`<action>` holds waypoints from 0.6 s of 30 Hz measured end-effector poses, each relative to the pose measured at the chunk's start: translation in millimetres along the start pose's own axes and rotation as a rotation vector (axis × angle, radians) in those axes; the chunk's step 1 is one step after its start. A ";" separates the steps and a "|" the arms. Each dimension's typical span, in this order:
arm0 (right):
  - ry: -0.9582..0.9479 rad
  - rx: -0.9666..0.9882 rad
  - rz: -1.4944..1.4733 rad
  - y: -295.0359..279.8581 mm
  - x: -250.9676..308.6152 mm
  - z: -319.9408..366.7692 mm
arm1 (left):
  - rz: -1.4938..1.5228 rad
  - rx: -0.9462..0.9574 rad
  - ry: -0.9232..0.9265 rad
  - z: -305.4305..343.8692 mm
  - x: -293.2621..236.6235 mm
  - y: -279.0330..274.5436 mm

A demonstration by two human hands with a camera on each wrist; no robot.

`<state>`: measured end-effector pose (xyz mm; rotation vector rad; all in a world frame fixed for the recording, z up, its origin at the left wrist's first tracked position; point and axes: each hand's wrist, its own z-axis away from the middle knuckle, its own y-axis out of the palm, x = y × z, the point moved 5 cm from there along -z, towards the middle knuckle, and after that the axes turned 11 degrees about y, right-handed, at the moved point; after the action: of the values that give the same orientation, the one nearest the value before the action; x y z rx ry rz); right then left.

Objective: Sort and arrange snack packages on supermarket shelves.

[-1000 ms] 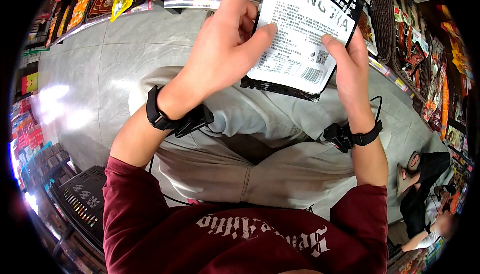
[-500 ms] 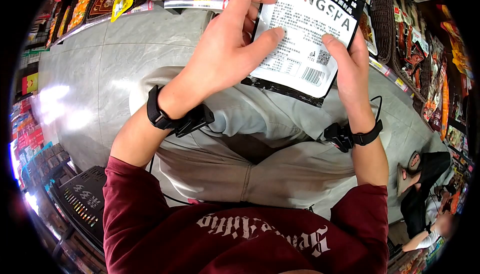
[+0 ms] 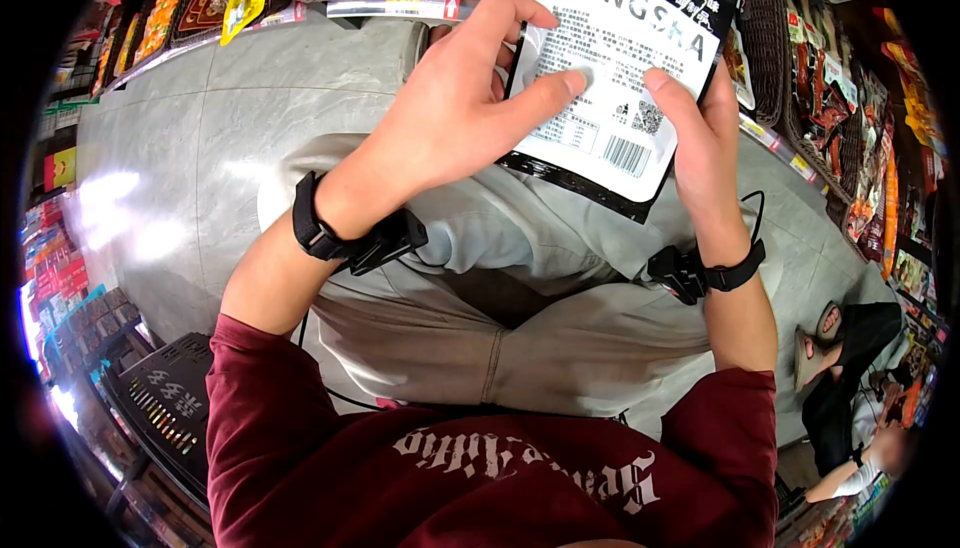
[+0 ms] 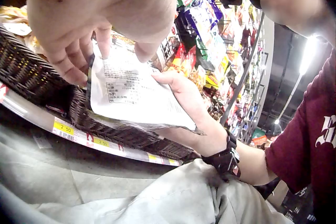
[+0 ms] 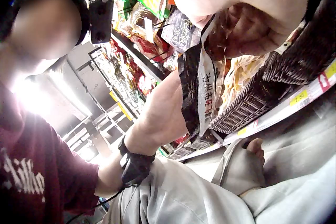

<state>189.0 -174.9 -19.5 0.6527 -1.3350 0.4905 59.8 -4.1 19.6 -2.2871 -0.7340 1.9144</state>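
A black and white snack pouch (image 3: 610, 78) is held up over the lap, printed back towards the face, with "CHANGSHA", small text and a barcode. My right hand (image 3: 700, 138) grips its right side, thumb on the front and fingers behind. In the right wrist view, those curled fingers (image 5: 244, 29) lie along the back of the pouch (image 5: 202, 82). My left hand (image 3: 450, 98) is at the left edge, thumb and index finger lightly on the printed face. The left wrist view has its other fingers (image 4: 73, 61) bent loosely beside the edge.
Wicker baskets (image 4: 26, 64) of packaged snacks line a low shelf ahead, with price tags (image 4: 64, 128) along its edge. More packets (image 3: 825, 88) stand at the right. A black crate (image 3: 160, 398) sits at the lower left. Another person (image 3: 850, 388) is at the right edge.
The pouch has shifted slightly down. My left hand has slid lower over the printed face, its thumb moving right across the text. The right hand keeps its grip.
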 end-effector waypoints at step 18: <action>-0.019 0.048 -0.009 2.9 2.4 2.1 | -0.096 0.055 0.048 1.0 1.0 2.1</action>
<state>186.0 -174.3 -16.5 0.7037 -1.3409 0.5117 59.6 -5.8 17.7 -2.2147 -0.7611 1.8096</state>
